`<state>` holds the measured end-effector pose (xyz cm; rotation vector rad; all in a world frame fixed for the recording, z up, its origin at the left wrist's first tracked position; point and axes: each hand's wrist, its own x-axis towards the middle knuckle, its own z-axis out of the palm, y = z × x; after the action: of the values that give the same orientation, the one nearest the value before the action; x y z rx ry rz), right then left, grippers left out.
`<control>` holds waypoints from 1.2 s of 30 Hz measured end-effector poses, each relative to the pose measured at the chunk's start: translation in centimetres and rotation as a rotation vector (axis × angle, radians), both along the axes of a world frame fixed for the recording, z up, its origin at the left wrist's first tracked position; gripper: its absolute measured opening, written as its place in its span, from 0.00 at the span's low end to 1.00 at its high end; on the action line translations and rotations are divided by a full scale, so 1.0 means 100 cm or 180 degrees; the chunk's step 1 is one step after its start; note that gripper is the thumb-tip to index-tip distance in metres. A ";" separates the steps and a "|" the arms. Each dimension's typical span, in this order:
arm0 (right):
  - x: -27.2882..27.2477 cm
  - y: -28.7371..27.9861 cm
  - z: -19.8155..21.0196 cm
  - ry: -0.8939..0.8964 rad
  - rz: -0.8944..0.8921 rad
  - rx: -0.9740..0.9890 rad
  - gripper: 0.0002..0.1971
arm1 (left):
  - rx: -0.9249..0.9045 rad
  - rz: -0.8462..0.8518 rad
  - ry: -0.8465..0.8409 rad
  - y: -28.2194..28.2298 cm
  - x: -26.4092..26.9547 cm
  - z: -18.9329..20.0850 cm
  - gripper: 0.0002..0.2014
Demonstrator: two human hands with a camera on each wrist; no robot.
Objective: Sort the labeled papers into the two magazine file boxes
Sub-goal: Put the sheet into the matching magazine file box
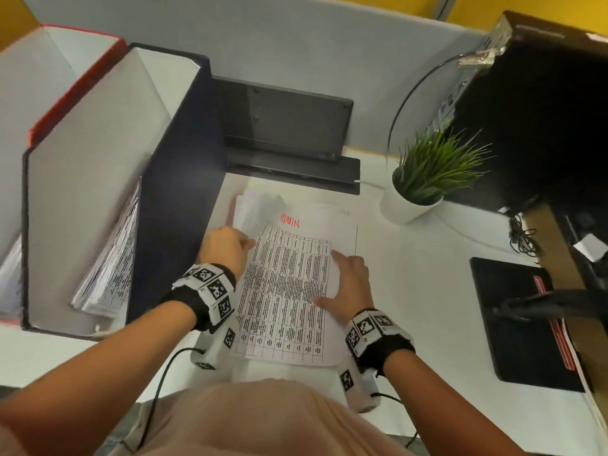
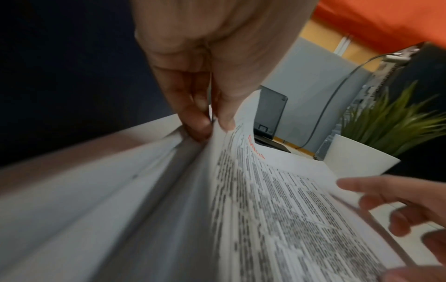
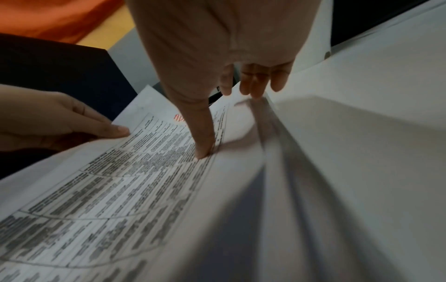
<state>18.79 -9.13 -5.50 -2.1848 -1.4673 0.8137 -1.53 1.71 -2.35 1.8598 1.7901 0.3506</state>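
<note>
Your left hand (image 2: 202,106) pinches the left edge of the top sheet (image 1: 286,291), headed ADMIN in red, thumb above and fingers curled beneath. That pinch may take more than one sheet from the paper stack (image 1: 256,205) on the surface (image 1: 411,291), misfiling the extras. Your right hand (image 1: 352,284) lies nearly flat on the sheet's right edge, thumb pressing the print. The navy file box (image 1: 177,179), left of the stack, already holds papers; the red-edged file box (image 1: 75,83) stands beyond it.
</note>
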 end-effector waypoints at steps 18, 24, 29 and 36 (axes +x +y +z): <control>0.024 0.000 0.007 0.1677 -0.1247 0.0411 0.06 | -0.0613 0.0695 -0.2111 0.003 0.000 0.010 0.16; 0.024 -0.005 0.007 0.2297 -0.1356 0.0674 0.17 | -0.0738 0.1057 -0.1226 0.025 0.005 0.011 0.10; 0.026 -0.004 0.007 0.2444 -0.1354 0.0540 0.17 | -0.1041 0.0676 -0.0435 0.033 0.005 0.019 0.18; 0.023 -0.003 0.007 0.2775 -0.1637 0.0590 0.18 | -0.0664 0.0300 -0.0422 0.029 0.007 0.006 0.16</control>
<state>21.11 -9.41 -4.81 -1.5982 -0.5005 1.1557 -0.80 4.63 -1.71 1.5765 1.7561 0.3018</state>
